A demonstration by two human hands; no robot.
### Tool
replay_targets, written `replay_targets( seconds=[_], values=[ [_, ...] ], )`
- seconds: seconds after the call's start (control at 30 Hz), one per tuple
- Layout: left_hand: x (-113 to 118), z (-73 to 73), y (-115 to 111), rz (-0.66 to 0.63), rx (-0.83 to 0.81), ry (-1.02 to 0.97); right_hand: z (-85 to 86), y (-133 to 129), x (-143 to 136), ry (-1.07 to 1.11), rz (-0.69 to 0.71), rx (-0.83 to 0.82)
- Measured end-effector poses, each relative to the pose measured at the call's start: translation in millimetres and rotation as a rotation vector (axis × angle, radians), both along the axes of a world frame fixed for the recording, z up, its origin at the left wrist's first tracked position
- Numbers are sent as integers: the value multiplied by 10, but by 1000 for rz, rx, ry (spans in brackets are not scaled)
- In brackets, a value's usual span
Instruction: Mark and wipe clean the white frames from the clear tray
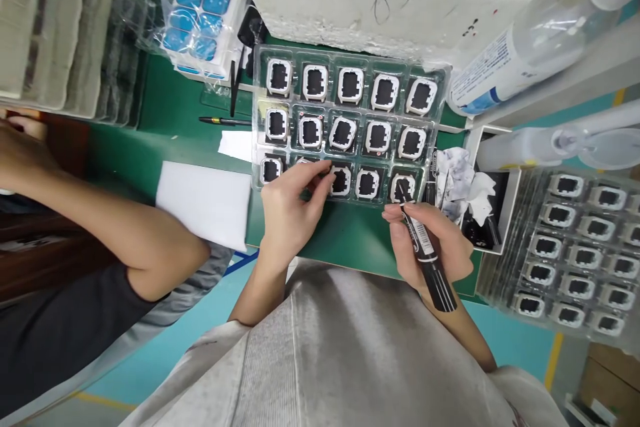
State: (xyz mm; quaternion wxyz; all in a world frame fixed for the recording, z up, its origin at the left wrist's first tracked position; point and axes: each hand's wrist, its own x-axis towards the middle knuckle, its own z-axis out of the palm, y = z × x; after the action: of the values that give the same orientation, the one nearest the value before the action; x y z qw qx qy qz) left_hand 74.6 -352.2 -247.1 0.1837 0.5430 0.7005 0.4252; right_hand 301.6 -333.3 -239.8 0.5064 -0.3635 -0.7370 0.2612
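A clear plastic tray (333, 110) holds rows of silver watch-case-like frames with white edging and dark centres. My left hand (293, 207) is over its front row, thumb and forefinger pinched beside a frame (341, 181). What the fingertips hold, if anything, is too small to make out; the hand partly hides another frame to the left. My right hand (437, 240) is closed around a black marker pen (425, 250). The pen slants up and left, its tip at the frame (403, 188) in the front right corner; whether they touch, I cannot tell.
Left of the tray lie a white cloth (203, 203) and a pen (225, 121). A co-worker's arm (100, 220) reaches in at left. At right stand a large bottle (520, 47), a box (507, 213) with crumpled tissues, and stacked trays (545, 293). A white foam block (360, 7) is behind.
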Motion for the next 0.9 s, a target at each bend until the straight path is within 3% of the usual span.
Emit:
replay_targets(
  seconds=[0.1,0.17,0.33,0.53,0.63,0.77,0.9],
  values=[
    [-131,0,-47,157,48,36,-10,7,-2,10,-6,22],
    [-247,-6,-63,195,15,92,-26,16,-5,27,0,50],
    [-386,-56,-45,111,-122,277,-42,23,0,15,13,60],
    [-325,-65,-30,75,-146,291,-43,16,-1,26,-13,73],
    [-293,-19,-50,101,-126,137,-40,14,-9,21,-9,72],
    [-144,124,-114,160,-72,-287,-16,-5,-17,-7,-23,44],
    [114,323,-178,80,-121,-712,24,-1,-16,39,22,-10]
  ],
)
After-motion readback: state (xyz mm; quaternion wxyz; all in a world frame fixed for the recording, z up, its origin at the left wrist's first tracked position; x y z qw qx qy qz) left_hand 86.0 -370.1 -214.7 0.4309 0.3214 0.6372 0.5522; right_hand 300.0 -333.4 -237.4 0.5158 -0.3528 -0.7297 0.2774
